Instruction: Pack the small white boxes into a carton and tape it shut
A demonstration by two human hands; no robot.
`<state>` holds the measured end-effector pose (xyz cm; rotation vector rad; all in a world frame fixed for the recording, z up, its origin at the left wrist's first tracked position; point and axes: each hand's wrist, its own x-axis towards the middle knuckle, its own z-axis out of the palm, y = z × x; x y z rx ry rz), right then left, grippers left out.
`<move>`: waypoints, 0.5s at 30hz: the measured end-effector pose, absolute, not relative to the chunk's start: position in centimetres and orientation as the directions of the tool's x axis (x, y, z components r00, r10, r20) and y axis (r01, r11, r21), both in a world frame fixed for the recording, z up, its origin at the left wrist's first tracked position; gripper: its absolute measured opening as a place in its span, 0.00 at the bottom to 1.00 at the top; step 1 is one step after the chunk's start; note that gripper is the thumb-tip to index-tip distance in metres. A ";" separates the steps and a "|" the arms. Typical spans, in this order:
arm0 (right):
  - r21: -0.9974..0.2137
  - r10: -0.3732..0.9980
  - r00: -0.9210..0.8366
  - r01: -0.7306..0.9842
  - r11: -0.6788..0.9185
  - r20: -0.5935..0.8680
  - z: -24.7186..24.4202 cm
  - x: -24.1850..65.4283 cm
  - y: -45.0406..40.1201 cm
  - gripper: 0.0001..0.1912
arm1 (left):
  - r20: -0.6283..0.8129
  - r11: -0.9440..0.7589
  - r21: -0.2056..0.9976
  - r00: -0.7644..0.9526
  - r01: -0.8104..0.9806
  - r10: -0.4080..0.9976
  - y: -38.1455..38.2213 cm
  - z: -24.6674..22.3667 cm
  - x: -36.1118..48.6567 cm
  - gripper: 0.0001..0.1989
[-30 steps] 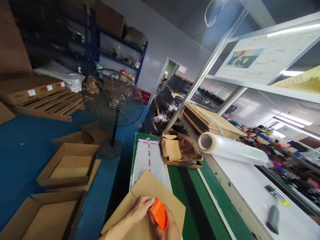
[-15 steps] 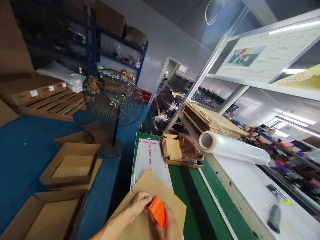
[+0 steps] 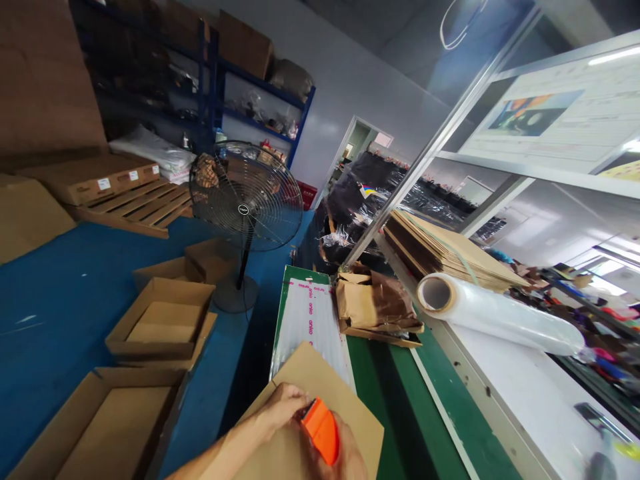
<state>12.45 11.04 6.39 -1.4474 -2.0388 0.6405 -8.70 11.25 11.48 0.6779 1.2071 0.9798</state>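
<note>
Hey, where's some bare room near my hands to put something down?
Bare green worktop shows right of the cardboard, this side of the carton with brown paper; also bare white tabletop between the film roll and the gray tool. It's crowded on the cardboard, where the right hand grips an orange tool beside the left hand.

Orange hand tool (image 3: 325, 435): bright, smooth body, rounded on right side, dark edge at far left end. Tilted, long side running from far left to near right. Held over cardboard; contact between two unclear. Cardboard (image 3: 345, 407): plain tan, broad panel, near middle of scene, set askew, one corner pointing far, another right. Short slit or crease at far left edge.
</note>
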 end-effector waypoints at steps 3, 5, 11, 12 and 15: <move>-0.599 0.933 -0.328 0.722 0.347 0.145 5.8 12.5 11.1 0.37 | -0.382 0.372 0.917 -0.044 -0.146 0.923 11.8 10.5 -8.8 0.25; -0.513 0.914 -0.390 0.765 0.389 0.111 5.6 12.6 11.1 0.40 | -0.351 0.343 0.935 -0.105 -0.092 0.930 12.1 9.8 -9.4 0.25; -0.313 0.886 -0.455 0.832 0.459 0.091 5.8 12.9 11.4 0.37 | -0.419 0.414 0.907 -0.266 -0.075 0.868 13.5 8.1 -15.7 0.24; -0.290 0.887 -0.455 0.840 0.458 0.082 6.1 12.8 11.5 0.36 | -0.428 0.427 0.902 -0.284 -0.072 0.858 13.7 7.9 -16.8 0.23; -0.223 0.875 -0.483 0.851 0.476 0.025 7.2 11.8 11.7 0.37 | -0.447 0.461 0.887 -0.323 -0.038 0.834 14.0 7.2 -18.4 0.19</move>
